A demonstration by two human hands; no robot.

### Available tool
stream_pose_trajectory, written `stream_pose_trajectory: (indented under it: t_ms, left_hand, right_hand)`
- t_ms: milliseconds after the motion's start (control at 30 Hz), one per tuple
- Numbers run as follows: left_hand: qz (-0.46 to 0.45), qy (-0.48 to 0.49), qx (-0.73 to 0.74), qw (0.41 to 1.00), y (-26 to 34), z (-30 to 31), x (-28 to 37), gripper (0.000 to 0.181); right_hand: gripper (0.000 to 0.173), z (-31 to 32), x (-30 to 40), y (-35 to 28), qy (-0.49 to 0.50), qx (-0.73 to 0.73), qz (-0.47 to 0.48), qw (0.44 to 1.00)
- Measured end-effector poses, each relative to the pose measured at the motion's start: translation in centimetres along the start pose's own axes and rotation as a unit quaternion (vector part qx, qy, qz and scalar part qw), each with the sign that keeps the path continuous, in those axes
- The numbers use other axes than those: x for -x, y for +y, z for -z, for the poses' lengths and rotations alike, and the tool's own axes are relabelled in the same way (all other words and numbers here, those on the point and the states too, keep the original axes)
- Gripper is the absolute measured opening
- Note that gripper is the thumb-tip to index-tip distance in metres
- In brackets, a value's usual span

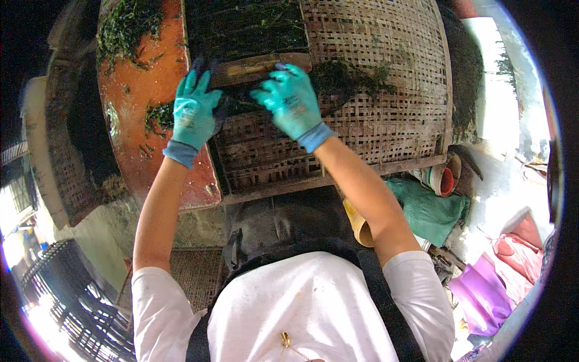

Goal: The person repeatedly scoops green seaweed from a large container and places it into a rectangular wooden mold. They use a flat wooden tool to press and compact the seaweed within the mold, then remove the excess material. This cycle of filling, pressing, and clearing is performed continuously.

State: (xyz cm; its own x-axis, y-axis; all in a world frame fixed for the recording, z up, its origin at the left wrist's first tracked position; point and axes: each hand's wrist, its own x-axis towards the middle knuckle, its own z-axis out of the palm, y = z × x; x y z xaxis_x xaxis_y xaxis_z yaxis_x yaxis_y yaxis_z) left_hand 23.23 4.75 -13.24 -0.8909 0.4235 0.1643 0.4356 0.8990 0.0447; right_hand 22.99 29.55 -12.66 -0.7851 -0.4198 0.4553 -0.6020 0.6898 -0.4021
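Observation:
My left hand (193,111), in a teal glove with a blue cuff, is over the seam between an orange-red board (135,99) and a woven slatted mat (384,122). Its fingers are spread and I see nothing held in them. My right hand (291,102), gloved alike and slightly blurred, has bent fingers at the right part of a wooden bar (258,68); whether it grips the bar is unclear. Beyond the bar lies a dark, wet layer of leafy matter (244,29), perhaps seaweed. A dark strip shows between my hands, its nature unclear.
Dark green clumps (129,34) lie on the board, and more leafy matter (350,79) is strewn over the mat. Below right are a yellow container (359,224), a green cloth or sheet (423,210), tipped containers (441,178) and a purple bag (481,296). A black apron (280,217) covers my front.

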Motion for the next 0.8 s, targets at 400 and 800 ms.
stream_pose_trajectory:
  t_ms: [400, 800]
  left_hand:
    - [0.118, -0.008, -0.029, 0.993, 4.2, 1.8, 3.9, 0.036]
    - [-0.100, 0.063, 0.162, 0.980, 10.4, 3.5, 6.1, 0.043]
  right_hand:
    - [0.039, 4.8, 4.6, 2.3, -0.172, 0.142, -0.009, 0.975]
    - [0.044, -0.2, 3.8, 4.6, -0.117, 0.019, 0.001, 0.993]
